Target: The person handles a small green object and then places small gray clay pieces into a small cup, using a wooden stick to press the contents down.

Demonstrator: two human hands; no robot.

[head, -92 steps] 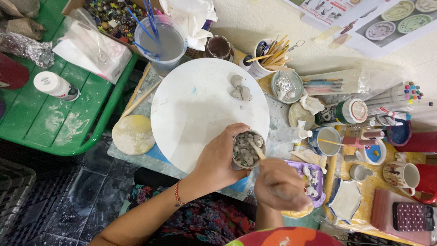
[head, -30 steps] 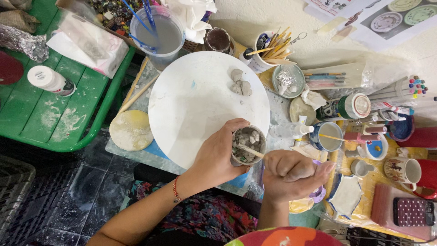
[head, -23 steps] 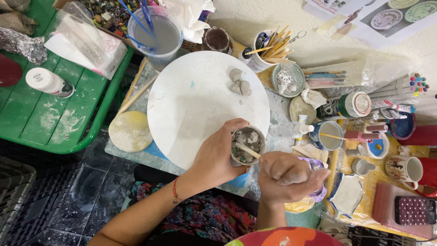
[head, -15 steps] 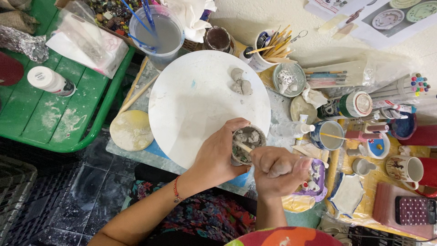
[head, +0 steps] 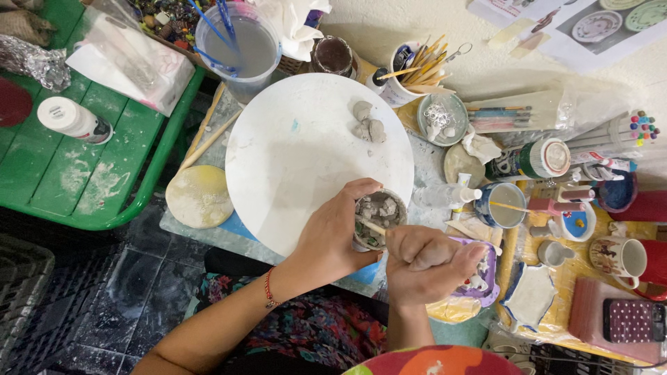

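Note:
My left hand wraps around a small round cup filled with grey clay lumps, holding it at the near edge of a large white round board. My right hand is closed around a thin wooden stick whose tip pokes into the cup's clay. Three small grey clay pieces lie on the far part of the board.
A green tray table with a white bottle stands at left. A water tub with blue tools sits behind the board. A yellowish clay disc lies left of it. Brush cup, small dishes, mugs and paint tubes crowd the right.
My right hand has kept working the stick in the cup, shifting left and right beside it. My left hand and the cup have stayed at the board's near edge.

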